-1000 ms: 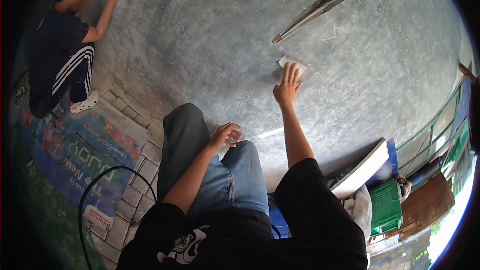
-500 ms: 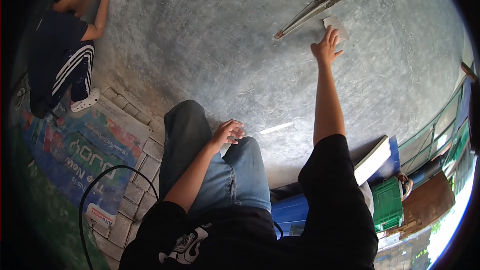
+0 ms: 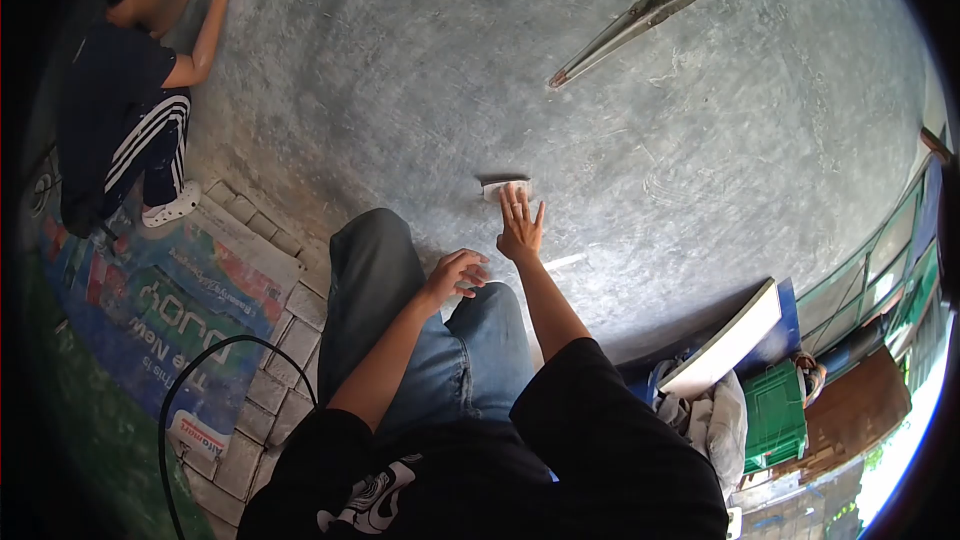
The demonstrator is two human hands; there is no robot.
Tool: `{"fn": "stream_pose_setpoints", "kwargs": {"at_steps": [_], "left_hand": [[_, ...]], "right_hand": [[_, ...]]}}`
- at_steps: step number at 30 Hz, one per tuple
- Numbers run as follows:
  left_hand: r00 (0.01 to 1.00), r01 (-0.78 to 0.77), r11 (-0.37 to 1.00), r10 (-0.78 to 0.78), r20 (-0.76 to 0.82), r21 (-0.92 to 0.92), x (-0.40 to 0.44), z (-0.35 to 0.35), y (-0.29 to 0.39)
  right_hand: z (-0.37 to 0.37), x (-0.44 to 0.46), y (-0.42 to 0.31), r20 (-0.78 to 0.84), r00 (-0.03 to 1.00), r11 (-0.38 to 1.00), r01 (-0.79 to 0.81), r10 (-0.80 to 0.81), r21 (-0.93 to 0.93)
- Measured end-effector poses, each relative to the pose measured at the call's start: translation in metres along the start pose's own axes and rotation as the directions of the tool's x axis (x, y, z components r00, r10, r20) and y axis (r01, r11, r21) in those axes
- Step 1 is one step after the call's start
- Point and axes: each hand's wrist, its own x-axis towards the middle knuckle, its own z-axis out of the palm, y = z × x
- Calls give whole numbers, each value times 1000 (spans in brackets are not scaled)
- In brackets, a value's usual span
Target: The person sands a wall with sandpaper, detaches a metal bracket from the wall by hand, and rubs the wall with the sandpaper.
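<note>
My right hand [image 3: 520, 230] reaches out to the grey wall [image 3: 620, 160], fingers outstretched. Under its fingertips a small pale piece of sandpaper [image 3: 492, 192] is held flat against the surface, its upper edge standing a little off the wall. The fingers cover part of the sheet. Over my jeans, near the knee, my left hand [image 3: 456, 275] rests with loosely bent fingers apart and nothing in them.
A metal bracket [image 3: 640, 18] juts from the wall. At left another person [image 3: 120, 100] crouches with hands on the wall. A printed banner [image 3: 170, 310] covers paving bricks; a black cable [image 3: 165, 420] loops across. A green crate [image 3: 775, 418] and white board [image 3: 725, 340] stand right.
My right hand has moved left and down the wall with the sandpaper, from beside the bracket to in front of my knees. My left hand has stayed nearly still.
</note>
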Motion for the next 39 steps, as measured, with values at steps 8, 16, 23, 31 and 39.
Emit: {"fn": "stream_pose_setpoints", "kwargs": {"at_steps": [8, 16, 23, 31, 39], "left_hand": [[1000, 13, 1000, -13, -1, -12, 7, -2, -7], [999, 26, 999, -27, 19, 37, 7, 0, -8], [999, 49, 998, -49, 7, 41, 3, 2, -3], [999, 31, 999, -32, 12, 10, 4, 0, -4], [999, 40, 999, -39, 18, -11, 6, 0, -7]], "right_hand": [[-141, 105, 121, -366, 900, 943, -304, 237, -138], [-166, 130, 123, -422, 857, 946, -325, 297, 4], [-102, 92, 58, -364, 881, 952, -294, 303, 82], [-117, 105, 53, -348, 826, 887, -461, 443, 35], [-110, 100, 62, -415, 908, 984, -24, -53, -177]]}}
